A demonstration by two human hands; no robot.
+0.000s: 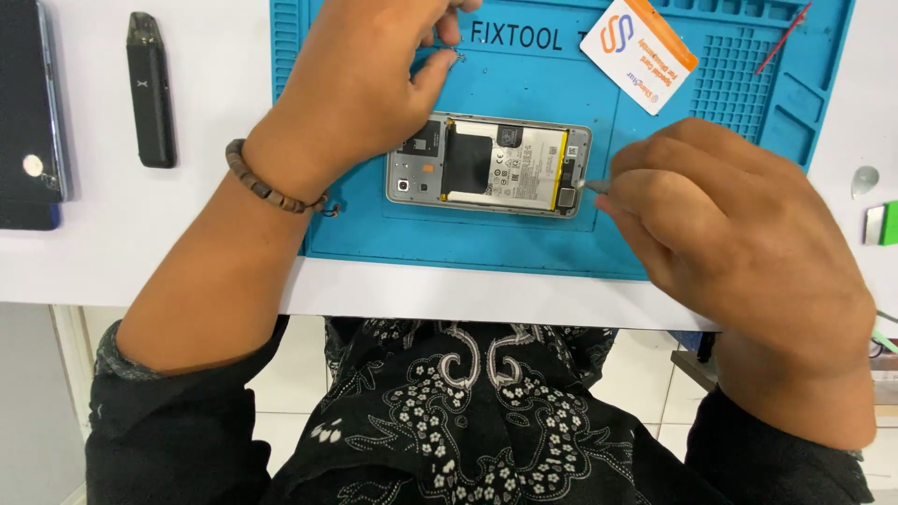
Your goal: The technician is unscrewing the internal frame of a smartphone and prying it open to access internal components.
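An opened phone (488, 165) with its back cover off lies on a blue repair mat (524, 234), showing a white and black battery. My right hand (739, 243) grips a thin metal tool (591, 186) whose tip touches the phone's right end. My left hand (360, 79) hovers above the phone's left part, its fingers pinched around something tiny near the mat's top edge; what it is cannot be made out. A brown bead bracelet (267, 182) circles my left wrist.
A slim black stick-shaped device (150, 89) and a dark phone (28, 103) lie on the white table at the left. An orange and white card (639, 51) and a thin red tool (784, 37) rest on the mat's upper right. A green-handled tool (881, 224) sits at the right edge.
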